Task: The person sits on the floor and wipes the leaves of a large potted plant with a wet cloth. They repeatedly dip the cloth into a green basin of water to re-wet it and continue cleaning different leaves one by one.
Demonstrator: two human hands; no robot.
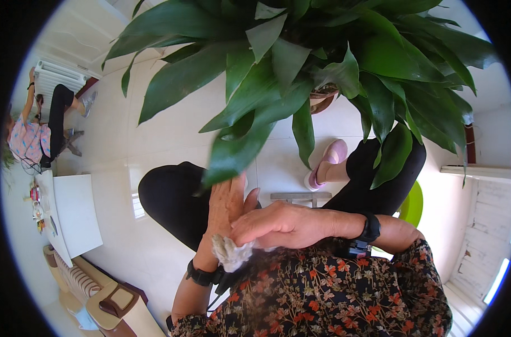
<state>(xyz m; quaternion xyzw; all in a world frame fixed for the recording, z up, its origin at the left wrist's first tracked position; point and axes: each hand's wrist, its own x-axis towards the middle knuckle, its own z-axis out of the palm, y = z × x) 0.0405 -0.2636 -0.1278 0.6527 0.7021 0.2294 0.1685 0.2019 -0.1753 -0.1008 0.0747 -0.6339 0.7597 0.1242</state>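
Note:
A large potted plant (255,101) with broad green leaves fills the upper part of the view. One long leaf (238,151) hangs down toward me, and its tip overlaps the fingers of my left hand (227,204). The back of that hand faces up with the thumb apart; the leaf hides the fingertips, so any hold on it is unclear. My right hand (287,225) crosses over the left wrist area, gripping a crumpled whitish cloth (233,253) that sticks out below its fingers.
Under me is a low wooden stool (302,196); a green basin-like object (412,204) shows beside my right leg. A brown pot rim (323,99) shows beneath the leaves. Leftward are a white table (76,215), a beige sofa (112,301) and a seated person (32,137) near a radiator (55,76).

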